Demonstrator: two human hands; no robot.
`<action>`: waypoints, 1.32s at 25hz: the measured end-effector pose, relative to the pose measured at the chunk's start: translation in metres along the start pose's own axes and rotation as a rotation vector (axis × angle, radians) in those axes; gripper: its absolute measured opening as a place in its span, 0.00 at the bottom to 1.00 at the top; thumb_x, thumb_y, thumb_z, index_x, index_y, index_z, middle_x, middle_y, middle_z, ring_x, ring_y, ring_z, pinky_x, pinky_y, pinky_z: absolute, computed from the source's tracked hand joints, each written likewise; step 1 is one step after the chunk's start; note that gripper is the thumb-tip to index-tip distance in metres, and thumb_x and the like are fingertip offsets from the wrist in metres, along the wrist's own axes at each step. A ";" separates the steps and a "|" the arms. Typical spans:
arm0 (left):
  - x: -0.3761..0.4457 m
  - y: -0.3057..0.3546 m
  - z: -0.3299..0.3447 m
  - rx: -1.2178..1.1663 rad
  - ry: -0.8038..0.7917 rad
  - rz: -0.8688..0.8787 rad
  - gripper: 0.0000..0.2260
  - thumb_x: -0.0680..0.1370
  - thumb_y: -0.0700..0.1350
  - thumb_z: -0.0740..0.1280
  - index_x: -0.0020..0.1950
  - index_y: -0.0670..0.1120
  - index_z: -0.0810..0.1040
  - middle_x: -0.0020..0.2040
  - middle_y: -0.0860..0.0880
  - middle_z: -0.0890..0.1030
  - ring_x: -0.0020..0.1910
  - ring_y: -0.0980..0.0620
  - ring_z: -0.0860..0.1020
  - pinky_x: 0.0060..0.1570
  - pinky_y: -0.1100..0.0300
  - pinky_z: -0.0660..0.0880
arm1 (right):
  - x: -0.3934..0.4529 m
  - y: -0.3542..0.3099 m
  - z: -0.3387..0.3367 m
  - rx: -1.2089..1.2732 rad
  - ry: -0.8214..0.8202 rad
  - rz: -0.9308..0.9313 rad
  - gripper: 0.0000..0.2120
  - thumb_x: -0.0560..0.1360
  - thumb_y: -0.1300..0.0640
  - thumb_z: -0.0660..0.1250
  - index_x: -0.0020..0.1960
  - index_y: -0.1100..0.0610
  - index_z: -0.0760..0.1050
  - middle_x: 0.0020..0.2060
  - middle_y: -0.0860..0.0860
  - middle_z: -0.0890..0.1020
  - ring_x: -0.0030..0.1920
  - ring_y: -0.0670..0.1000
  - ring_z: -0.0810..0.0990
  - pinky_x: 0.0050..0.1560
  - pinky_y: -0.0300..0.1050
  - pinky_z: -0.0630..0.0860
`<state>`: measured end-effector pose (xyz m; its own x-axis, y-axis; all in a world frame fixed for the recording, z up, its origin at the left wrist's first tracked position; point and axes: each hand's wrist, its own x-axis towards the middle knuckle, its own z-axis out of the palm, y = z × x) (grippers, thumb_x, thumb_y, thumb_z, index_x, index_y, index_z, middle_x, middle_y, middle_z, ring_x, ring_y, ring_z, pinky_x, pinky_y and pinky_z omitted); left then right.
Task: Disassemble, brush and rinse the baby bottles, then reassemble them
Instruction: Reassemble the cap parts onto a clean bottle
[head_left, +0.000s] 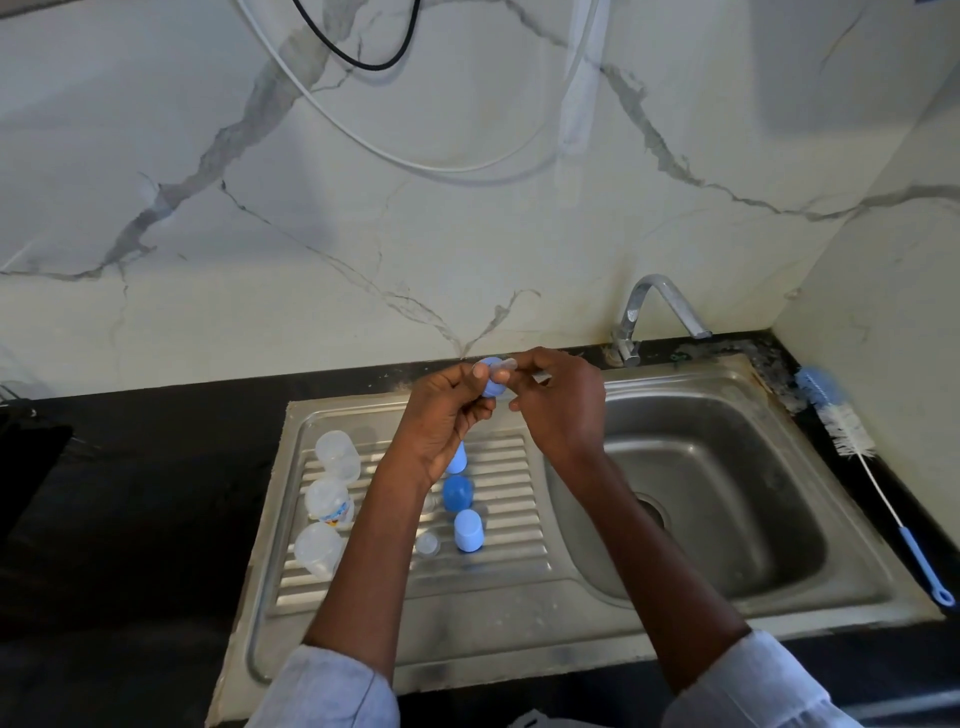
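My left hand grips a blue screw ring above the steel drainboard. My right hand pinches the clear teat that sticks out of the ring. Three clear bottle bodies lie in a column at the drainboard's left. Blue caps and another blue part stand in the middle of the drainboard, one partly hidden by my left hand. A small clear teat sits beside them.
The sink basin lies to the right, with a chrome tap behind it. A bottle brush with a blue handle lies on the dark counter at the far right. A marble wall rises behind.
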<state>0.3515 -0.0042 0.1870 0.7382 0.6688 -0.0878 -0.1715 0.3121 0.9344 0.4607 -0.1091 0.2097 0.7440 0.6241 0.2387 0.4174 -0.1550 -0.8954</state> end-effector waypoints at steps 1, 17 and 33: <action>-0.001 0.001 0.000 0.030 -0.010 0.007 0.13 0.82 0.44 0.68 0.59 0.36 0.84 0.49 0.43 0.84 0.39 0.53 0.76 0.42 0.62 0.77 | -0.001 -0.001 -0.001 0.021 0.000 0.032 0.01 0.74 0.52 0.76 0.44 0.45 0.86 0.38 0.39 0.86 0.32 0.45 0.85 0.42 0.55 0.83; -0.017 -0.018 0.031 0.451 0.201 0.305 0.07 0.70 0.38 0.79 0.41 0.42 0.82 0.40 0.45 0.83 0.40 0.53 0.80 0.43 0.60 0.78 | -0.016 0.005 -0.037 0.615 -0.269 0.443 0.15 0.79 0.47 0.72 0.61 0.54 0.81 0.49 0.54 0.88 0.47 0.55 0.88 0.46 0.48 0.84; -0.018 -0.036 0.008 0.365 0.392 0.234 0.11 0.81 0.35 0.65 0.53 0.47 0.84 0.43 0.48 0.86 0.46 0.52 0.84 0.43 0.57 0.79 | -0.009 0.041 -0.031 -0.235 0.160 -0.262 0.13 0.74 0.55 0.77 0.57 0.52 0.80 0.53 0.46 0.77 0.45 0.43 0.78 0.42 0.28 0.68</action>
<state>0.3498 -0.0327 0.1579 0.3994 0.9133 0.0792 -0.0135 -0.0805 0.9967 0.4871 -0.1446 0.1828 0.6603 0.5416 0.5202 0.6987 -0.1893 -0.6899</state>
